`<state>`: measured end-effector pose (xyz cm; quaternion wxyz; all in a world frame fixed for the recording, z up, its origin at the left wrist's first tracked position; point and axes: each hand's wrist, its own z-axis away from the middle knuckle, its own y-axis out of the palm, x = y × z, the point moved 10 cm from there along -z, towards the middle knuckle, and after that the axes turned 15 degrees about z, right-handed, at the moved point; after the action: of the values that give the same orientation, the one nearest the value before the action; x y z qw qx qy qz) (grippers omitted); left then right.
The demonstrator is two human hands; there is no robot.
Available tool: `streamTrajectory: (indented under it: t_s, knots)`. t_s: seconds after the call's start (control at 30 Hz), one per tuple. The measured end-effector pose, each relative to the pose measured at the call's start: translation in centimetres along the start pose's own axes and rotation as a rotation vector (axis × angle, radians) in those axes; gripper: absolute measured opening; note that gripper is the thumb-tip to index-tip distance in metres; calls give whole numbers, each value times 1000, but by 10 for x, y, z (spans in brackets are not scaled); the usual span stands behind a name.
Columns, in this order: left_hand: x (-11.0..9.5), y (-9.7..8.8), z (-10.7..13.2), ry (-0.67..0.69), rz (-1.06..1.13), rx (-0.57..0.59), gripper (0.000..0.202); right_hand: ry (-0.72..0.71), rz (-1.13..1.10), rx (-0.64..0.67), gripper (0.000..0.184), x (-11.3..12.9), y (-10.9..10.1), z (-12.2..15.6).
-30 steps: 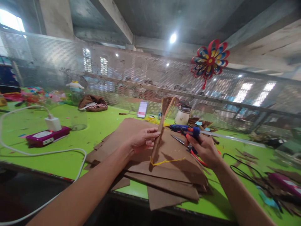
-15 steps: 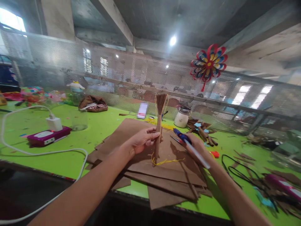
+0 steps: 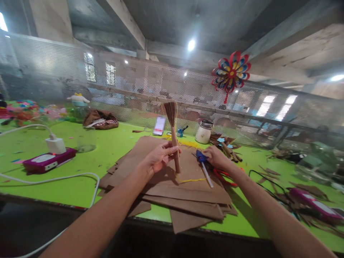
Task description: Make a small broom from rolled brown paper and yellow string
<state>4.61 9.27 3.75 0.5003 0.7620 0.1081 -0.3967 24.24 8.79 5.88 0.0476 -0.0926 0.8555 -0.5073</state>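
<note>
My left hand (image 3: 161, 156) is closed around the stem of a small brown paper broom (image 3: 173, 138), held nearly upright with its bristly fringe at the top. Its lower end is at the brown paper sheets (image 3: 158, 184), beside a yellow raffia strand (image 3: 192, 180). Over the right part of the sheets, my right hand (image 3: 217, 157) has its fingertips closed at a blue glue gun (image 3: 200, 157). A whitish glue stick (image 3: 207, 175) sticks out of the gun toward me. Red-handled scissors (image 3: 228, 176) lie under my right wrist, partly hidden.
Behind the sheets are a phone (image 3: 158, 126), a small blue bottle (image 3: 180, 133) and a white jar (image 3: 203, 132). A purple power strip (image 3: 49, 161) with a white cable stands left, another purple strip (image 3: 314, 204) right, near a black cord and paper scraps.
My right hand has shifted slightly left and up, and the glue gun has turned, uncovering the red scissor handles. The broom leans more to the left. The view has swung slightly right.
</note>
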Motion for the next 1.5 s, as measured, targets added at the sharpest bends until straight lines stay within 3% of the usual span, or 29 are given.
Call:
streamTrajectory:
  t_s: [0.1,0.2,0.3,0.47,0.73,0.97,1.23,1.5]
  knots:
    - [-1,-1,-2,21,13,3,19,-57,-241,-53,19,50,-23,1]
    - [-2,-3,-5,66,30,7,23,-160,-522,23,25,112,-29,6]
    - [-4,-4,-6,115,26,9,23,-131,-548,-20,22,139,-26,10]
    - [-6,1,-3,154,24,1,21,-3,-503,-205,18,127,-19,17]
    - [-1,2,0,145,53,-41,22,67,-531,-284,17,117,-28,26]
    - [-6,7,0,116,43,40,15,92,-655,-167,19,111,-10,24]
    - [-3,-1,0,90,37,-6,19,105,-741,-41,19,111,2,23]
    - [1,-1,0,105,0,6,21,161,-774,-27,15,110,9,25]
